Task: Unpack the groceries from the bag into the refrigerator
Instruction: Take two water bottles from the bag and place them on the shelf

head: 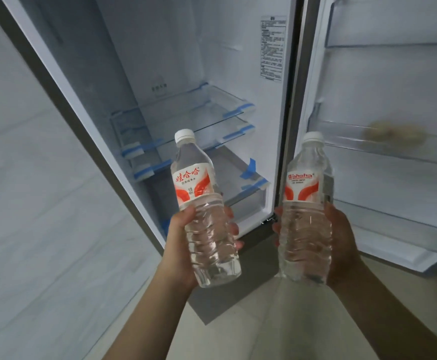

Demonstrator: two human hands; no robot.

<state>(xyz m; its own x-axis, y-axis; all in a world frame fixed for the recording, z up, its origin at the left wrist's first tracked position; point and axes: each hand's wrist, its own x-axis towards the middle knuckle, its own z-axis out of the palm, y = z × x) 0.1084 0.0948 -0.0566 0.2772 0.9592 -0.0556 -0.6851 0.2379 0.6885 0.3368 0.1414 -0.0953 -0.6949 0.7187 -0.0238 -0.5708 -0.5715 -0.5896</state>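
Each of my hands holds a clear water bottle with a white cap and a red-and-white label, upright in front of the open refrigerator [175, 61]. My left hand [179, 245] grips the lower half of the left bottle [199, 203]. My right hand [342, 242] grips the lower half of the right bottle [307, 203]. The left bottle stands before the fridge's glass shelves [186, 118]; the right one is near the hinge edge, beside the open door [394, 87]. No bag is in view.
The fridge interior holds only glass shelves and a lower drawer [238, 193], taped with blue strips. The door's middle shelf [355, 141] holds a blurry pale-yellow item [394, 133]. A grey wall panel is at left, pale floor tiles below.
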